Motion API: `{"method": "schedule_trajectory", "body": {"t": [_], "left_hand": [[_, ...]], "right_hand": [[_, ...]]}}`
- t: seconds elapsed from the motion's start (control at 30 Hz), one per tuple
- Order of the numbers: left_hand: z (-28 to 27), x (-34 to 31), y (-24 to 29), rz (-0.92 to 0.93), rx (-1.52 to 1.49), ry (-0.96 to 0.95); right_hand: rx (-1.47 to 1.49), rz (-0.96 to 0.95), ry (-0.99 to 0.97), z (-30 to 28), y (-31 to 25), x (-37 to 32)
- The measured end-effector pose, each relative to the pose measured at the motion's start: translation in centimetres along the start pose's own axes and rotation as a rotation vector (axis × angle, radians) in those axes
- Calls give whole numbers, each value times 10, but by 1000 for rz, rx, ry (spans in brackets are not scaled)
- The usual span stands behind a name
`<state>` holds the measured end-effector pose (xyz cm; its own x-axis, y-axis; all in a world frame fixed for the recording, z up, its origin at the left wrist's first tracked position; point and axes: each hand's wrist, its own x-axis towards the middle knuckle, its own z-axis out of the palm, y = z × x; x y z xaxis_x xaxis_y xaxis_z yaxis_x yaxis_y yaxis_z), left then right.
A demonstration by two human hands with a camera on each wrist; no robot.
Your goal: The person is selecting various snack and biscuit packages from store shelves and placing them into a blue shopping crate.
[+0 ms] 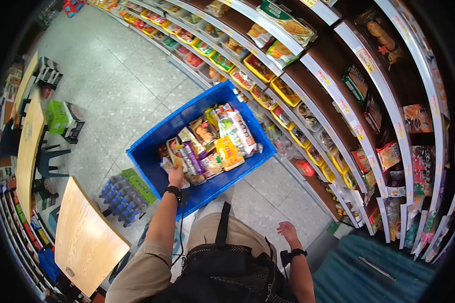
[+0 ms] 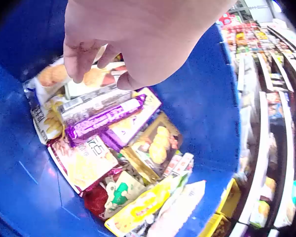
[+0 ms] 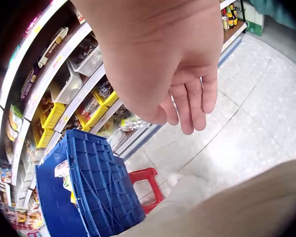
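A blue crate (image 1: 145, 160) holds several packaged snacks. Reaching down into its near left side, my left hand (image 1: 176, 178) has its fingers and thumb bent around the edge of a pale snack pack (image 2: 89, 85) with a biscuit picture. Close beside that pack lie a long purple packet (image 2: 106, 119) and a golden biscuit pack (image 2: 158, 145). A yellow pouch (image 1: 229, 153) rests nearer the crate's right side. My right hand (image 1: 288, 231) hangs to the right of my legs, fingers loosely extended; nothing is in it in the right wrist view.
Curved store shelves (image 1: 333, 93) with snacks and yellow bins run along the right, close to the crate. A wooden table (image 1: 88, 237) and shrink-wrapped bottles (image 1: 124, 199) stand at the left. A red stool (image 3: 147, 185) shows beside the crate. Bottom right lies a teal-covered surface (image 1: 349, 267).
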<state>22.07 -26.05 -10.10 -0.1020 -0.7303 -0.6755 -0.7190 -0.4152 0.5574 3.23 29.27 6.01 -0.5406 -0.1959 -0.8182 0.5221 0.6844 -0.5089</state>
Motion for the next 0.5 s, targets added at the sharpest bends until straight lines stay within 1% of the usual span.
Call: {"method": "schedule_trajectory", "body": {"t": [0.03,0.07,0.1,0.13,0.17,0.23,0.3,0.37,0.4,0.43,0.47,0.5], "left_hand": [[-14,-11,10,85,31,54],[-31,-21,15,183,-91,34],[-47,-33,19,283,-209,8],[-71,-66,39,323,-403,-133],[-93,-86,46,316,-497,-209],[-138,-125,48,256,-509,-273],[-169,-127,9,256,-529,-225],[-206,-126,-34,159,-488,-179],[-220,-125,-59,112,-605,-155],[-231,-123,-75,66,-727,-133],[-245,-123,-79,87,-735,-141],[-260,-127,-86,56,-695,-146]], "right_hand": [[34,-65,2,11,8,2],[41,-82,-13,24,14,3],[57,-92,16,37,21,2],[74,-104,50,50,28,2],[88,-127,51,66,38,0],[156,-215,55,96,69,-9],[295,-138,27,128,122,-13],[249,-25,12,156,168,-28],[252,21,-20,169,195,-39],[251,63,-53,179,207,-41],[193,95,-43,188,198,-54],[131,136,-33,195,194,-70]]}}
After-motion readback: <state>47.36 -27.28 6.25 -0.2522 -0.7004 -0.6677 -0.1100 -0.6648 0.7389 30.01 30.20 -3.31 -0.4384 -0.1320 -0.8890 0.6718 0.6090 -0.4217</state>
